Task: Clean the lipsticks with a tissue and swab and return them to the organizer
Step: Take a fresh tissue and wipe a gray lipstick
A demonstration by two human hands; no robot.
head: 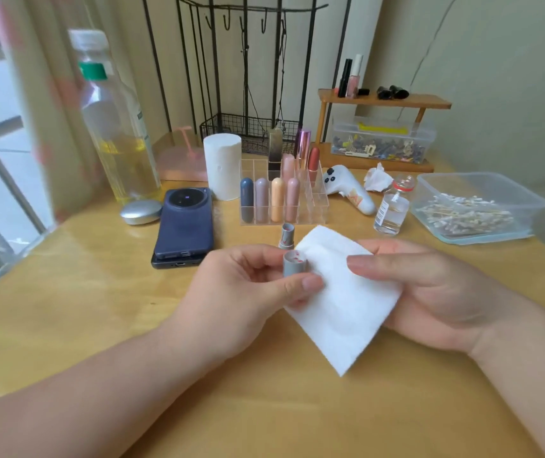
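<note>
**Lipstick cap (294, 264) held for wiping; the clean is only beginning**

The grey lipstick cap, its open end smeared red, sits low and central over the counter (82, 325). The left hand (231, 292) grips it, fingers curled round the barrel. The right hand (429, 292) pinches a white tissue (340, 299) between thumb and fingers, its edge touching the cap. The tissue looks unmarked, so I judge the wiping has hardly started. The matching grey base (287, 234) stands uncapped just behind, also red-streaked; it needs cleaning, capping and returning.

The clear organizer (320, 206) holds four capped lipsticks in its front row and several taller ones behind, with its right-hand compartments vacant. A plastic tub (535, 206) on the right contains a heap of cotton swabs, apparently untouched for this piece. A small glass bottle (391, 209) of clear liquid stands between organizer and tub, and a crumpled tissue (376, 178) lies behind it.
</note>
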